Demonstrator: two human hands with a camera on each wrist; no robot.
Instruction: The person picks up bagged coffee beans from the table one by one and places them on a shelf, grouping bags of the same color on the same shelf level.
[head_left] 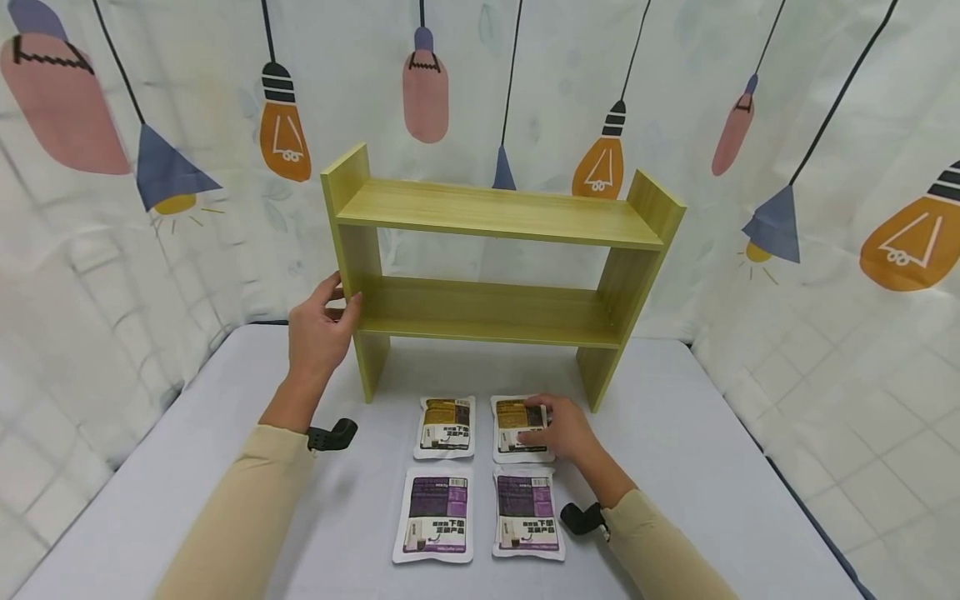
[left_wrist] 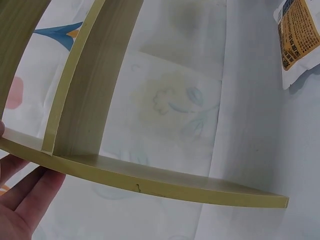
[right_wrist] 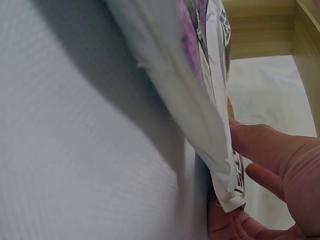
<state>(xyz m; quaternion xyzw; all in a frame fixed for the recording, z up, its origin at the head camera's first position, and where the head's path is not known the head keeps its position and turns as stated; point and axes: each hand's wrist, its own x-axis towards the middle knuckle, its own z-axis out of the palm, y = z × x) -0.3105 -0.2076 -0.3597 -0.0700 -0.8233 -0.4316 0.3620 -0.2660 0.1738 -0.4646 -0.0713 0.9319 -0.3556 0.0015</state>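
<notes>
A two-tier wooden shelf (head_left: 487,321) in yellow-green stands at the back of the table. My left hand (head_left: 321,329) holds its left side panel, thumb at the front edge and fingers on the outer side. The left wrist view shows these fingers (left_wrist: 42,192) against the panel (left_wrist: 200,192). Four flat pouches lie in two rows before the shelf. My right hand (head_left: 566,429) grips the right edge of the back right brown-and-white pouch (head_left: 513,421). In the right wrist view, the thumb (right_wrist: 260,142) is on its face and other fingers are by its edge, partly hidden.
Left of the gripped pouch lies a matching brown pouch (head_left: 446,429). Nearer are two purple-and-white pouches, one on the left (head_left: 435,517) and one on the right (head_left: 527,512). A white cloth covers the table (head_left: 337,533); lamp-printed curtains (head_left: 480,92) hang around it.
</notes>
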